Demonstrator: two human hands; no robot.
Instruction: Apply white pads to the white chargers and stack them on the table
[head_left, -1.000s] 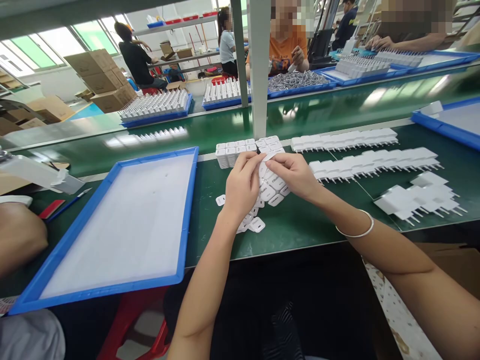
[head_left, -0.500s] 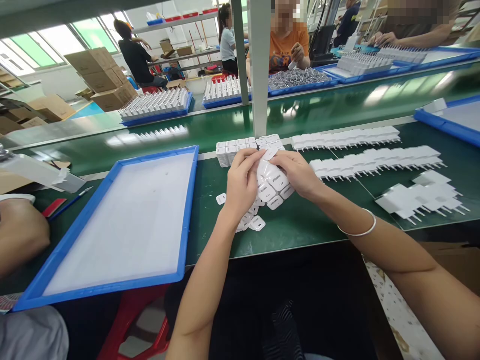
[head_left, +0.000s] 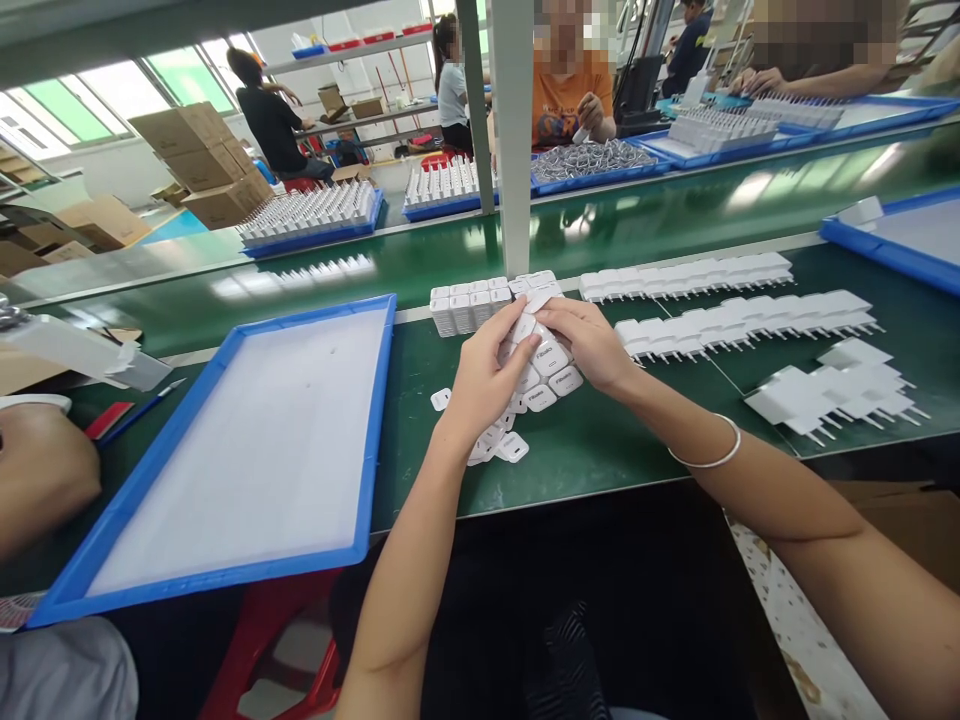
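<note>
1. Closest in, both hands are bunched over one small heap of white plug faceplates [head_left: 546, 372] on the green bench [head_left: 600, 450], just right of the blue tray [head_left: 225, 440]. The heap is too jumbled for a proper count, but I can pick out about four printed pieces on top.
2. The left hand [head_left: 480, 385] is curled about halfway, thumb pointing up against the near side of the heap, so it's gripping the pieces, not just resting on them.
3. The right hand [head_left: 589, 340] comes in from the other side, fingers bent down over the top of the heap and pinching it. One thin bracelet [head_left: 709, 455] sits on that wrist.
4. A few loose faceplates [head_left: 504, 445] lie flat on the bench just under the left hand. I count roughly three or four, plus one off by itself between the heap and the tray.
5. The one blue tray has a plain white liner.
6. Right of the heap: one small cluster of white chargers [head_left: 832, 390] with prongs sticking out, then two long rows [head_left: 742, 322] beyond it.
7. Just behind the hands, one block of stacked chargers [head_left: 469, 305] by a white post [head_left: 514, 150].
8. Far side of the bench: more blue trays and several people working.
</note>
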